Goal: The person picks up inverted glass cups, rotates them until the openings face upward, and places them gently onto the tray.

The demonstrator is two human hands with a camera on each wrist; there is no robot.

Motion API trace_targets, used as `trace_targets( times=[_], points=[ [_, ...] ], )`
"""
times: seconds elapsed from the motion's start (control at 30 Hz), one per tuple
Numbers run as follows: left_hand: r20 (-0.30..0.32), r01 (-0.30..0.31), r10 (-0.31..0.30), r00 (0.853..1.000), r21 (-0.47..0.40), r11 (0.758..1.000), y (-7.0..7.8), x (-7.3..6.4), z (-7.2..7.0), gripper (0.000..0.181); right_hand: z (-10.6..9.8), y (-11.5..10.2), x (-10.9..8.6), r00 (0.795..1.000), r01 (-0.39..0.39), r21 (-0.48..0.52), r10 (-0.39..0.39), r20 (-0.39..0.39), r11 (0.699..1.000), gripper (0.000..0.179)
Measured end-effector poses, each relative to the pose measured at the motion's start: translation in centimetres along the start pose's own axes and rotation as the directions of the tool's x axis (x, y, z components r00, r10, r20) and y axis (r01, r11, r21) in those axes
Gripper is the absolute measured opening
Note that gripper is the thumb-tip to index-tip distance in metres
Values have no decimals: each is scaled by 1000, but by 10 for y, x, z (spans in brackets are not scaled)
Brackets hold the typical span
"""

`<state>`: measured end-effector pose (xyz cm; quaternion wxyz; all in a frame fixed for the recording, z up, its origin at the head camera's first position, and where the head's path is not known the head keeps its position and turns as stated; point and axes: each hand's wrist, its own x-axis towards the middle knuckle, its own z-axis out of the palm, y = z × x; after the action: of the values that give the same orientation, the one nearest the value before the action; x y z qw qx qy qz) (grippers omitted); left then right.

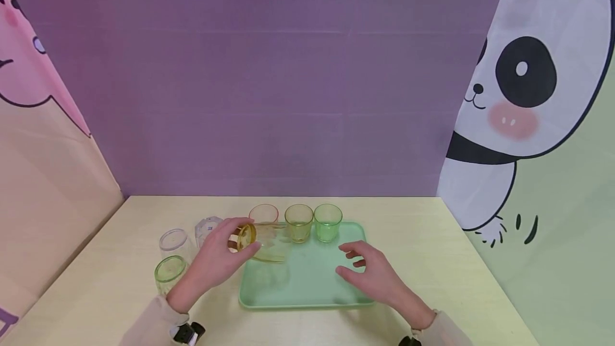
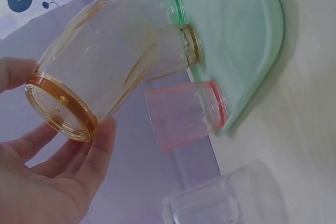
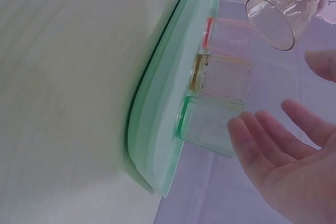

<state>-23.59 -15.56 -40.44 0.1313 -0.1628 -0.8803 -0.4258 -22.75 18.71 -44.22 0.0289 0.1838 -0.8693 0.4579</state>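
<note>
By its base, my left hand [image 1: 216, 255] grips an amber glass [image 2: 94, 51] with fingertips and thumb, lying sideways in the air above the tray's left side. Its mouth points right, toward my right hand [image 1: 372, 274]. That hand hovers over the tray's right part with loosely bent fingers and holds nothing. Along the far edge of the green tray [image 1: 312, 287] stand three glasses, mouths up: a pink-rimmed glass [image 2: 186, 114], a yellowish glass [image 1: 299, 223] and a green glass [image 1: 329, 223]. The amber glass partly covers the pink one in the head view.
Left of the tray, an upside-down green glass [image 1: 170, 270], a clear glass [image 1: 174, 242] and a faceted clear glass [image 1: 206, 227] stand on the pale table [image 1: 432, 266]. A purple backdrop [image 1: 288, 95] rises behind the table, with printed panels at both sides.
</note>
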Motion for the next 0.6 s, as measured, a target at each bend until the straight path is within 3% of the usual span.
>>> trace_targets(
  times=[0.17,0.6],
  points=[
    [-13,36,-37,999,-108,994,1,-1,7,46,1,0,2,1000,-9,53,10,-18,999,48],
    [-26,59,-68,997,-271,961,1,-8,20,38,2,-4,8,1000,24,255,-22,-10,967,57]
  ],
)
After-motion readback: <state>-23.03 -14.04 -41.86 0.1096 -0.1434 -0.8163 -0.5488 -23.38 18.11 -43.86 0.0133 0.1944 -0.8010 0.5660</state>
